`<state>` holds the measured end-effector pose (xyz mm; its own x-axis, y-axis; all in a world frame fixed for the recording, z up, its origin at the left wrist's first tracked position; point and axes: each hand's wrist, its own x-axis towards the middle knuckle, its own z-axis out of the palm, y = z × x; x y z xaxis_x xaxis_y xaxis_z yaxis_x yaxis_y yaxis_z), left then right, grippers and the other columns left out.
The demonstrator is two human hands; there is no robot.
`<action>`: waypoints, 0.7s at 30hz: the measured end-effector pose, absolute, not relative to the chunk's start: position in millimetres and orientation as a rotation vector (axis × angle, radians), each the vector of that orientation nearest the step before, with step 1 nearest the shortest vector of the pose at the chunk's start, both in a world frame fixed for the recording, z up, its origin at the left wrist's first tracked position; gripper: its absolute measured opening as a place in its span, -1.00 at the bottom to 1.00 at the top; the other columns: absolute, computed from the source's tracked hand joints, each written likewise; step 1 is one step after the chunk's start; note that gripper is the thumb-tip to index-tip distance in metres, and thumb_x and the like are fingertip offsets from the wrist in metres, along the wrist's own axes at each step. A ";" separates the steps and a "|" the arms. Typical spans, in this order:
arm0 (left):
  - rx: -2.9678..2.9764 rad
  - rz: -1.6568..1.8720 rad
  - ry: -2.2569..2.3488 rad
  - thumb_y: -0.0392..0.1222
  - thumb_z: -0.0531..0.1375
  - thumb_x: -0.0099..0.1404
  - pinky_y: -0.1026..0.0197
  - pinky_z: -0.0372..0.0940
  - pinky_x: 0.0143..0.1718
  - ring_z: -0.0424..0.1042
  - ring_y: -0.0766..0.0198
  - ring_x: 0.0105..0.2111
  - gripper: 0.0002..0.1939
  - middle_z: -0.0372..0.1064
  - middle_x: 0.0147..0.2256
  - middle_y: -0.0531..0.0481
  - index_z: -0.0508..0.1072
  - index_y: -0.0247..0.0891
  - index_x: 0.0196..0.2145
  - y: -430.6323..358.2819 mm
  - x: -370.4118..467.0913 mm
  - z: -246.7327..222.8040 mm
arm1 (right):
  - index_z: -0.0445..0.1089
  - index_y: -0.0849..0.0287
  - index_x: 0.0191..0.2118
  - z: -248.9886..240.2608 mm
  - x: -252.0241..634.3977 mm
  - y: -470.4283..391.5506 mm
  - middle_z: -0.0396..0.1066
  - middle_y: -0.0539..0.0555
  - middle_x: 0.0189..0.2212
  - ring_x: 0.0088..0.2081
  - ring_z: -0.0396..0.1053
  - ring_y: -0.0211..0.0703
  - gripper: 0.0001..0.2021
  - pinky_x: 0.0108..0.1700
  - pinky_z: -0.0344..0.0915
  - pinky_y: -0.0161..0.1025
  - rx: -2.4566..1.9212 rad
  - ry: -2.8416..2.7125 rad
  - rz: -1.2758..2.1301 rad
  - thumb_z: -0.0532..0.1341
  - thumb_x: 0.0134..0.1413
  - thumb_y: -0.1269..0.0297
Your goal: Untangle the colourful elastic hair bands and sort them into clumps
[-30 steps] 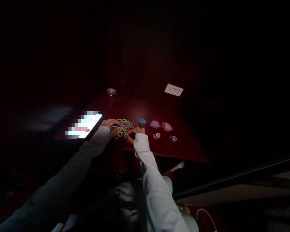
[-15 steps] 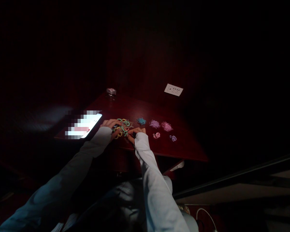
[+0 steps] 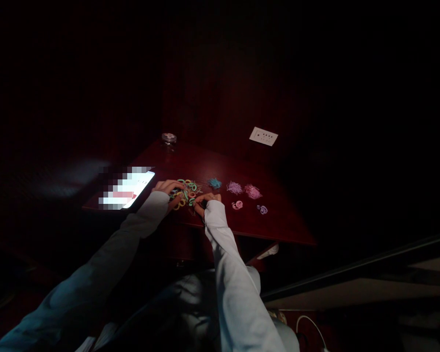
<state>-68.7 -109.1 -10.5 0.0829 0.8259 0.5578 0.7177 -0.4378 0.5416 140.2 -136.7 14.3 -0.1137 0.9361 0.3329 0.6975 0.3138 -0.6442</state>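
Observation:
A mixed pile of coloured hair ties (image 3: 188,187), green, yellow and orange, lies on the dark red table (image 3: 220,161) among thin bands. My left hand (image 3: 168,187) rests at the pile's left side, fingers and thumb apart over the ties. On the other side, my right hand (image 3: 207,199) has its fingertips closed at a green hair tie (image 3: 191,201) at the pile's near edge. Sorted heaps of thin bands lie beyond my right hand: blue bands (image 3: 214,183), purple bands (image 3: 234,187) and pink bands (image 3: 253,191). Nearer are pink hair ties (image 3: 237,205) and purple hair ties (image 3: 262,209).
A lit phone (image 3: 139,190) lies at the table's left side, its screen partly pixelated. At the far left corner stands a clear lidded jar (image 3: 169,139). A white socket plate (image 3: 263,136) is on the wall behind. The surroundings are very dark.
The green hair tie at my right fingertips sits slightly apart from the pile's middle, where green stretched between both hands before. My hands have barely moved.

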 end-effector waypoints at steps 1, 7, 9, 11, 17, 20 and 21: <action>2.208 1.299 1.589 -0.06 0.14 0.39 -0.05 0.25 0.18 0.42 -0.01 0.06 -0.73 0.54 0.07 -0.08 0.58 -0.11 -0.08 -108.6 -68.6 -11.0 | 0.62 0.02 -0.24 13.3 140.3 -136.1 0.50 0.04 -0.24 -0.06 0.31 -0.06 -0.93 0.01 0.26 -0.19 -1.434 -1.865 0.433 0.39 0.14 0.26; 2.207 1.274 1.560 -0.04 0.14 0.39 -0.06 0.22 0.20 0.41 -0.01 0.07 -0.72 0.54 0.08 -0.07 0.58 -0.11 -0.07 -114.7 -69.8 -2.1 | 0.63 0.07 -0.24 10.4 148.7 -132.7 0.53 0.07 -0.26 -0.06 0.33 -0.03 -0.87 0.01 0.26 -0.15 -1.399 -1.704 0.383 0.34 0.18 0.18; 2.248 1.238 1.553 0.01 0.17 0.37 -0.07 0.21 0.20 0.39 -0.03 0.10 -0.69 0.52 0.11 -0.06 0.58 -0.09 -0.03 -122.8 -69.4 5.7 | 0.62 0.10 -0.25 10.1 158.0 -133.7 0.54 0.10 -0.25 -0.07 0.33 -0.01 -0.81 0.00 0.24 -0.13 -1.420 -1.617 0.330 0.30 0.22 0.14; 2.366 1.198 1.455 0.07 0.22 0.32 -0.09 0.19 0.22 0.37 -0.06 0.14 -0.64 0.49 0.17 -0.04 0.58 -0.05 0.00 -131.9 -66.9 12.4 | 0.61 0.12 -0.27 9.6 169.0 -135.5 0.54 0.12 -0.25 -0.09 0.32 0.00 -0.79 -0.02 0.21 -0.11 -1.480 -1.576 0.259 0.29 0.23 0.13; 2.712 0.921 0.917 0.08 0.16 0.39 -0.12 -0.01 0.35 0.33 0.00 0.26 -0.61 0.46 0.25 0.08 0.55 0.11 0.12 -146.6 -49.8 14.0 | 0.63 0.13 -0.29 10.3 183.2 -137.0 0.56 0.15 -0.23 -0.10 0.28 0.05 -0.85 0.03 0.11 -0.05 -1.760 -1.626 0.168 0.34 0.16 0.19; 2.750 0.838 0.871 0.10 0.12 0.45 -0.14 -0.15 0.41 0.28 0.03 0.34 -0.57 0.47 0.25 0.08 0.49 0.15 0.21 -144.9 -44.5 8.5 | 0.64 0.13 -0.25 11.2 179.6 -135.7 0.56 0.15 -0.21 -0.11 0.27 0.03 -0.87 0.05 0.07 -0.06 -1.808 -1.666 0.123 0.35 0.14 0.24; 2.756 0.827 0.876 0.12 0.12 0.46 -0.15 -0.19 0.42 0.26 0.04 0.35 -0.56 0.47 0.25 0.07 0.48 0.15 0.23 -143.5 -44.0 6.4 | 0.64 0.12 -0.21 11.1 178.7 -135.7 0.56 0.14 -0.20 -0.11 0.26 0.02 -0.86 0.05 0.07 -0.07 -1.796 -1.673 0.100 0.34 0.14 0.25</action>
<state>-44.0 -143.5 6.4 0.6806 0.5678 0.4630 0.4944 -0.8223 0.2816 178.7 -135.7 11.1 0.1738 0.9094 0.3780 0.8577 0.0488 -0.5119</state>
